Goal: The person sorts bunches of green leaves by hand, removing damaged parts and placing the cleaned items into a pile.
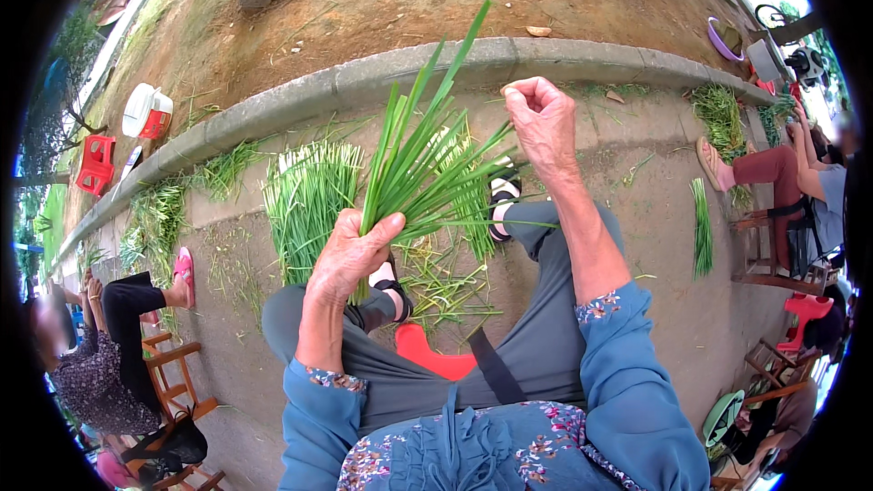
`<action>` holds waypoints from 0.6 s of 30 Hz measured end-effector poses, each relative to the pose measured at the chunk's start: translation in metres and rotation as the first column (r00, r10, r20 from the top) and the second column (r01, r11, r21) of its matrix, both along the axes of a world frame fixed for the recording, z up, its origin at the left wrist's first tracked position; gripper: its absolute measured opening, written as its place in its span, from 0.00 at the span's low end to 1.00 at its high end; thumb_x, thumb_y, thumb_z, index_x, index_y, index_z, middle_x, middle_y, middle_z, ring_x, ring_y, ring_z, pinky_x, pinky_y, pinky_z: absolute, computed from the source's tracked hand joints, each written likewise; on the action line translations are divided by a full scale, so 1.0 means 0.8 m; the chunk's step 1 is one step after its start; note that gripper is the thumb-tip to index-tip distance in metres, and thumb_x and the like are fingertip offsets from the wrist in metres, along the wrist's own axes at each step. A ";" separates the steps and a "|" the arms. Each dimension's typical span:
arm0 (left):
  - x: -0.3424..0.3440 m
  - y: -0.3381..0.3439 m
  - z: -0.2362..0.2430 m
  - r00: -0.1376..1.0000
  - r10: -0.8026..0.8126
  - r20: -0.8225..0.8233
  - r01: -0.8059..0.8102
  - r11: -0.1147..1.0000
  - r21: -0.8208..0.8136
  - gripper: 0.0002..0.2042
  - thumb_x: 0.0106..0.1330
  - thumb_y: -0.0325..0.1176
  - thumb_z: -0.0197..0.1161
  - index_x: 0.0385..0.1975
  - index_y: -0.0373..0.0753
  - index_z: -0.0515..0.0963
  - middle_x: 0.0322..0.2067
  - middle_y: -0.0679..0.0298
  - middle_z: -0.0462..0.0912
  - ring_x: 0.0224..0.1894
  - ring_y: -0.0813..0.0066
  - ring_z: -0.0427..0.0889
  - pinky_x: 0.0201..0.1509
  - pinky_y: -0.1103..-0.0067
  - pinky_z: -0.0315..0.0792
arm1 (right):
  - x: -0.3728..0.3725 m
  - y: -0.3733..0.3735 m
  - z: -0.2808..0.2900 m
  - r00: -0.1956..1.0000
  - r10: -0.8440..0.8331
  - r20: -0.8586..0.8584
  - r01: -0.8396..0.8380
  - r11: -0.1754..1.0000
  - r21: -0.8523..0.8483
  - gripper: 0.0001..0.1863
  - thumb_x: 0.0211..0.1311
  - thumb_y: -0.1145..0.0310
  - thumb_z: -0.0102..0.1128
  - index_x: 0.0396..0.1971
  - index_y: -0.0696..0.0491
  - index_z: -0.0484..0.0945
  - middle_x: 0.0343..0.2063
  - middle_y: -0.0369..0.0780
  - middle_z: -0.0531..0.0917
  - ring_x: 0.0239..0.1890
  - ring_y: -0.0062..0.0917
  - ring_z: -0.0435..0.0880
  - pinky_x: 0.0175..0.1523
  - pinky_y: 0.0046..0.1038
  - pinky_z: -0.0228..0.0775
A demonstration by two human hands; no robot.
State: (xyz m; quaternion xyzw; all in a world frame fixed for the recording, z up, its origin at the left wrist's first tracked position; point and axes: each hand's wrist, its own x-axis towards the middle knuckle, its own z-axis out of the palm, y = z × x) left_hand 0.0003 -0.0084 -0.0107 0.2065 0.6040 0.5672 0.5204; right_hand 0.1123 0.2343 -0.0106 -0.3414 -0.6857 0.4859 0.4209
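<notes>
My left hand [355, 250] is closed round a bunch of long green chives [409, 159], whose leaves fan out upward and to the right. To the right of the bunch, my right hand [546, 123] is raised with thumb and forefinger pinched together. Whatever may be between those fingertips is too small to make out. Leaf tips of the bunch reach close to this hand. Behind my left hand a thick pile of chives [309, 205] lies on the pavement with pale cut ends at the top. Another pile [475, 209] lies partly hidden behind the held bunch.
Loose trimmed leaves [446, 282] litter the ground between my feet, by a red stool [432, 355]. A curb [364, 82] borders bare soil ahead. A small chive bundle [701, 227] lies to the right. Other people sit on wooden chairs at both sides; a white-and-red bucket [147, 111] stands far left.
</notes>
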 end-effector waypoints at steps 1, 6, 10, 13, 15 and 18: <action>-0.001 0.001 0.000 1.000 0.004 -0.002 -0.004 1.000 -0.011 0.13 0.64 0.39 0.60 0.19 0.43 0.72 0.09 0.79 0.58 0.08 0.90 0.51 0.11 0.86 0.41 | 0.001 -0.004 0.005 0.999 0.004 -0.034 -0.004 1.000 0.000 0.07 0.49 0.70 0.64 0.20 0.56 0.76 0.16 0.33 0.79 0.18 0.14 0.74 0.26 0.22 0.68; -0.001 0.004 0.001 1.000 0.007 -0.026 -0.008 0.998 -0.059 0.13 0.63 0.40 0.60 0.19 0.43 0.72 0.08 0.78 0.58 0.08 0.90 0.51 0.11 0.86 0.41 | 0.009 -0.017 0.031 0.998 0.065 -0.008 -0.061 0.973 0.223 0.05 0.51 0.71 0.63 0.24 0.57 0.78 0.22 0.36 0.80 0.25 0.19 0.78 0.33 0.23 0.70; -0.002 0.004 -0.001 0.999 0.001 -0.035 -0.003 0.998 -0.071 0.13 0.63 0.41 0.60 0.20 0.42 0.73 0.08 0.78 0.59 0.08 0.91 0.51 0.11 0.86 0.42 | 0.015 -0.025 0.028 0.944 0.283 0.172 -0.323 0.903 0.284 0.06 0.51 0.71 0.61 0.27 0.57 0.79 0.27 0.41 0.81 0.29 0.28 0.80 0.36 0.27 0.71; -0.002 0.005 -0.002 1.000 -0.001 -0.031 -0.001 0.997 -0.071 0.13 0.63 0.42 0.60 0.21 0.42 0.73 0.08 0.78 0.59 0.08 0.91 0.52 0.10 0.86 0.42 | 0.016 -0.029 0.025 0.898 0.355 0.260 -0.414 0.882 0.225 0.08 0.52 0.69 0.59 0.29 0.57 0.81 0.28 0.43 0.81 0.33 0.32 0.81 0.38 0.31 0.72; -0.001 0.005 0.000 0.999 0.006 -0.034 -0.009 0.997 -0.077 0.14 0.63 0.42 0.60 0.19 0.42 0.72 0.08 0.78 0.59 0.08 0.91 0.52 0.11 0.86 0.42 | 0.016 -0.029 0.024 0.889 0.369 0.271 -0.429 0.878 0.213 0.08 0.52 0.70 0.60 0.29 0.58 0.81 0.27 0.43 0.81 0.32 0.32 0.81 0.37 0.30 0.72; 0.001 0.006 0.005 0.999 0.018 -0.043 -0.022 0.995 -0.093 0.17 0.62 0.43 0.61 0.15 0.42 0.71 0.08 0.79 0.59 0.09 0.91 0.52 0.12 0.86 0.43 | 0.017 -0.029 0.027 0.861 0.417 0.291 -0.476 0.863 0.171 0.07 0.51 0.71 0.60 0.29 0.58 0.81 0.26 0.43 0.81 0.31 0.31 0.82 0.37 0.30 0.73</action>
